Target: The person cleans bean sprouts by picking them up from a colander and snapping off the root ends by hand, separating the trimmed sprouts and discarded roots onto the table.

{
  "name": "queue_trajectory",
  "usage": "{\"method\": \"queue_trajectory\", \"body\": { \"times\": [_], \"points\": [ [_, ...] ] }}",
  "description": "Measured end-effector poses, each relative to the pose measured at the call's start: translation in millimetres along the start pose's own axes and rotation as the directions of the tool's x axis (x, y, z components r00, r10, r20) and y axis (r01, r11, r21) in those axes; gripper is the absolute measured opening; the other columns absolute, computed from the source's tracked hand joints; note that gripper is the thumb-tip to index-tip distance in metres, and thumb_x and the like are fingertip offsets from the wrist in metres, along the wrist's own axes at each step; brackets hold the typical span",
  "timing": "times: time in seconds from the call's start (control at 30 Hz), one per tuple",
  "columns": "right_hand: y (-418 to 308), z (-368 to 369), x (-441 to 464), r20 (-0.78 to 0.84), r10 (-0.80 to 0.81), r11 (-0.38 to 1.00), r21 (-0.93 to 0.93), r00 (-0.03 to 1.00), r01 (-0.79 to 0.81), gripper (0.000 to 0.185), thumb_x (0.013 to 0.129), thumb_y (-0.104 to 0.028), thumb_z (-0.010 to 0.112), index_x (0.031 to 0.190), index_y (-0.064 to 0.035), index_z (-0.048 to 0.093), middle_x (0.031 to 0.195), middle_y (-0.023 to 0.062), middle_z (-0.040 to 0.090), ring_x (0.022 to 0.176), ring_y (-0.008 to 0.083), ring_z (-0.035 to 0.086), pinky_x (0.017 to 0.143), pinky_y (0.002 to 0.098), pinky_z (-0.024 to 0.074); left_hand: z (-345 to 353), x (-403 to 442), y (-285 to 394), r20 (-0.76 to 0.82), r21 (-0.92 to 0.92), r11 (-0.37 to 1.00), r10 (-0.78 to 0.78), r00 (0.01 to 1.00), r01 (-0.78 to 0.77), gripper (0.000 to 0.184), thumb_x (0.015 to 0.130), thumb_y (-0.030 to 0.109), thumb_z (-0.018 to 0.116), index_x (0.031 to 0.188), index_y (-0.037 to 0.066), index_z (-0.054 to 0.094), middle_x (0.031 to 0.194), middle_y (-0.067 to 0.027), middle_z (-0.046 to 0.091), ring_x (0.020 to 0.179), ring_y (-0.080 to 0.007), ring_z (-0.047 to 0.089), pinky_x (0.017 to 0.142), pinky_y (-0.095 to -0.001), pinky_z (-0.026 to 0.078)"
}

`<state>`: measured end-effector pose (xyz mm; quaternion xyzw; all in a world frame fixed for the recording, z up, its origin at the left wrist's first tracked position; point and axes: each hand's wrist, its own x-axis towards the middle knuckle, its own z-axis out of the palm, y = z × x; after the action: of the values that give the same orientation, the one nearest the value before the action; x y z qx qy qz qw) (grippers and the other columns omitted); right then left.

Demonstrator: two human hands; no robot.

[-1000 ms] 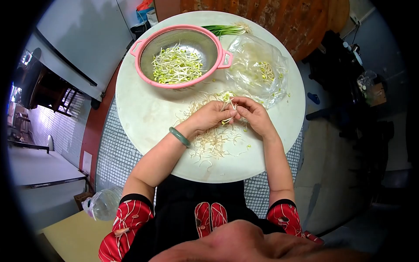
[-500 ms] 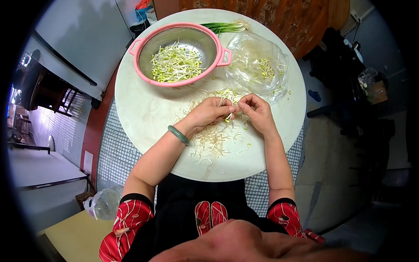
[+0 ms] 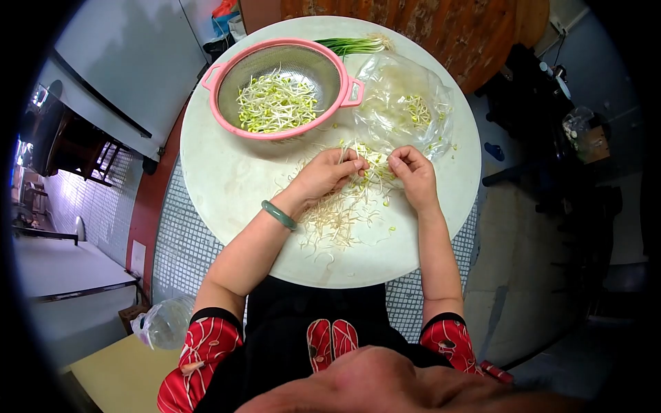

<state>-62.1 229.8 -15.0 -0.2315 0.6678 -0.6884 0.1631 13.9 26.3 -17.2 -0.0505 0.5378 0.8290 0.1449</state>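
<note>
1 cam, head-worn, sitting above the near side of the round table (image 3: pixel 227 182). Faces forward and steeply down. Very wide lens: straight lines bow, dark ring closes off the corners. Fairly near: table outline fits the frame, left hand (image 3: pixel 329 173) and right hand (image 3: pixel 415 177) over its middle. Coverage: wearer's torso (image 3: pixel 315 320) on its near side, wooden surface (image 3: pixel 406 38) past its far edge, tiled floor (image 3: pixel 175 237) left.

Bean sprouts (image 3: pixel 277 104) are showing white stems with yellow-green heads, the colander (image 3: pixel 326 73) is pairing pink rim with silver-grey mesh, the bangle (image 3: pixel 279 215) is appearing green, and red sleeves (image 3: pixel 208 349) are displaying cream linework.
</note>
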Motion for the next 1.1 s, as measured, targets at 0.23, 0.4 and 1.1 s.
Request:
{"method": "queue_trajectory", "body": {
  "times": [0.23,0.4,1.1],
  "points": [
    [2.2,11.8,-0.8,0.024,-0.019,0.994,-0.106,1.000,0.022,0.010,0.089,-0.011,0.065,0.092,-0.0017,0.061,0.081,-0.0018,0.061,0.072,0.0049,0.053,0.066,0.0204,0.0432,6.3,4.6,-12.2,0.017,0.077,0.996,0.051,0.999,-0.052,0.016,0.093,0.017,0.062,0.097,0.002,0.065,0.068,0.0061,0.052,0.054,-0.0012,0.038,0.048,-0.0166,0.028],
    [2.7,13.1,0.2,-0.044,-0.105,0.964,-0.249,0.993,0.091,0.010,0.088,-0.010,0.066,0.090,-0.0009,0.062,0.079,0.0006,0.062,0.071,0.0071,0.054,0.064,0.0227,0.0450,3.6,2.1,-7.9,0.077,0.041,0.999,0.012,0.997,-0.015,0.016,0.092,0.018,0.063,0.094,0.002,0.066,0.065,0.0072,0.049,0.053,-0.0011,0.037,0.047,-0.0176,0.028],
    [7.1,28.3,-6.4,0.055,-0.185,0.904,-0.383,0.981,0.192,0.010,0.088,-0.009,0.062,0.086,-0.0009,0.056,0.077,0.0010,0.053,0.067,0.0098,0.047,0.061,0.0242,0.0392,0.0,0.6,-2.9,-0.008,-0.247,0.947,0.211,0.977,-0.206,0.017,0.097,0.020,0.056,0.099,0.004,0.059,0.063,0.0053,0.045,0.047,-0.0023,0.034,0.042,-0.0193,0.025]
  ]
}}
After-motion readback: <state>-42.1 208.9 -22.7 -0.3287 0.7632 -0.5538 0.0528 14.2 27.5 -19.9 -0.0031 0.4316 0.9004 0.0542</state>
